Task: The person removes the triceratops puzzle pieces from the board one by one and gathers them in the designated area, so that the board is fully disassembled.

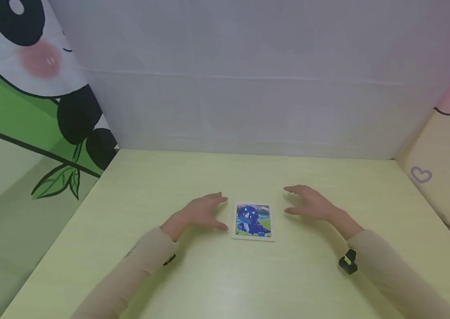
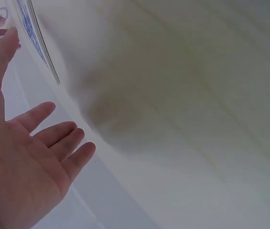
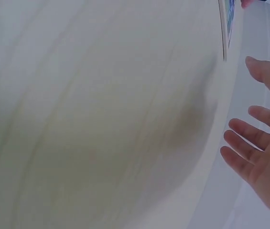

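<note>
A small picture puzzle board (image 1: 253,221) with a blue cartoon dinosaur and a white border lies flat on the table. Just left of it is my left hand (image 1: 201,212), thumb and fingers spread apart and holding nothing. On the other side, a little farther off, my right hand (image 1: 310,204) has its fingers extended toward the board, also without anything in it. The left wrist view shows my left palm (image 2: 27,162) and the board's edge (image 2: 43,47) beyond the thumb. From the right wrist, my right fingers (image 3: 249,136) appear separated, with the board (image 3: 224,28) past the thumb.
The pale wood-grain table (image 1: 225,279) extends around the board and both hands. A plain whitish backdrop (image 1: 248,110) rises along its far edge. On the left hangs a cloth with a panda print (image 1: 41,66); a beige cloth with a heart (image 1: 421,174) borders the right side.
</note>
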`<state>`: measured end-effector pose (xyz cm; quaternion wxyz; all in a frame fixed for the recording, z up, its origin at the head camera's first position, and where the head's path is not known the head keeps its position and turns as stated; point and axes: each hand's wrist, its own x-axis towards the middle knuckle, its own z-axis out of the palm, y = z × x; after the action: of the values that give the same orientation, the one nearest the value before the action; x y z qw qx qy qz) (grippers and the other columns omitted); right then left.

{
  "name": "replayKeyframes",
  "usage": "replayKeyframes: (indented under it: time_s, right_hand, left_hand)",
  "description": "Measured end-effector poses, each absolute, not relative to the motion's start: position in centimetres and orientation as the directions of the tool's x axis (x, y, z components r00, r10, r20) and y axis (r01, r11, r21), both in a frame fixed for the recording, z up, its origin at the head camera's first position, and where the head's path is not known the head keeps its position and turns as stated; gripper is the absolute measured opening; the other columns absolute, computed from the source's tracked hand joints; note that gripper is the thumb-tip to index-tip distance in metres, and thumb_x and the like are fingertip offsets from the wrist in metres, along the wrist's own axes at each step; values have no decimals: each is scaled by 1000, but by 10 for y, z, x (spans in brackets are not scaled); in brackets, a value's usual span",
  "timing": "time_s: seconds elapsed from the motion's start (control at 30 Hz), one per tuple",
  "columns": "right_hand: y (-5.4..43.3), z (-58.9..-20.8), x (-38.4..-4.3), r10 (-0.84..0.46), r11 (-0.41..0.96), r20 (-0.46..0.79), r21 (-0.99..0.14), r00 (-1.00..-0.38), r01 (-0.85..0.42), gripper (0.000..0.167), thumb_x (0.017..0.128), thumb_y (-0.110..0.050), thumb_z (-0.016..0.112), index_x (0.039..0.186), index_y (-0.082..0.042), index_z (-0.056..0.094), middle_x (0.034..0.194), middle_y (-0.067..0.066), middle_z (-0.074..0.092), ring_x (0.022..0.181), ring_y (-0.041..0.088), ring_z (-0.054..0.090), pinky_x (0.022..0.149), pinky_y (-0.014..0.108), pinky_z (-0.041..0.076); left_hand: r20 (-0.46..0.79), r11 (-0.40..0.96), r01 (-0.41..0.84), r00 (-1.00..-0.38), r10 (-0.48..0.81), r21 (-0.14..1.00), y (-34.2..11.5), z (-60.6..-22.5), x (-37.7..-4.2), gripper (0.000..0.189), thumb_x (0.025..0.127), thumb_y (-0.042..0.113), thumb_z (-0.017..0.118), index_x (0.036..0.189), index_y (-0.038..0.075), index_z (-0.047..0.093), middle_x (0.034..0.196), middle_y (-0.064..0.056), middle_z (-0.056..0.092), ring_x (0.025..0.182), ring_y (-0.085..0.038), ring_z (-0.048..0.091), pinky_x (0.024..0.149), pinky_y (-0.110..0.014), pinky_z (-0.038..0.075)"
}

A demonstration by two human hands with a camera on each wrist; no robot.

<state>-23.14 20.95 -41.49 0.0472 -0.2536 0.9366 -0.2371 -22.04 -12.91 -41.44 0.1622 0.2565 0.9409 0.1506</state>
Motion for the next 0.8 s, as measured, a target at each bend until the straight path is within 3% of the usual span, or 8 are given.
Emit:
replayKeyframes:
  time_s: [0.4, 0.8]
  right_hand:
    - [169, -417, -232, -558, 712, -39, -536, -829, -454, 57, 78, -31, 70, 122, 1, 54, 113, 14, 59, 103, 28, 55, 88, 44, 46]
    - [130, -420, -237, -603, 651, -9, -582, -797, -486, 43, 79, -18, 70, 115, 3, 58, 99, 8, 62, 92, 22, 57, 81, 35, 49]
  left_hand:
    - [-252, 802, 478, -777, 576, 358, -106, -424, -214, 101, 69, 55, 70, 145, 9, 21, 151, -13, 13, 138, -27, 12, 109, -42, 21]
    - [-268, 818, 473, -784, 560, 326, -101, -425, -214, 102, 68, 59, 68, 144, 6, 24, 150, -14, 14, 138, -27, 12, 109, -42, 23]
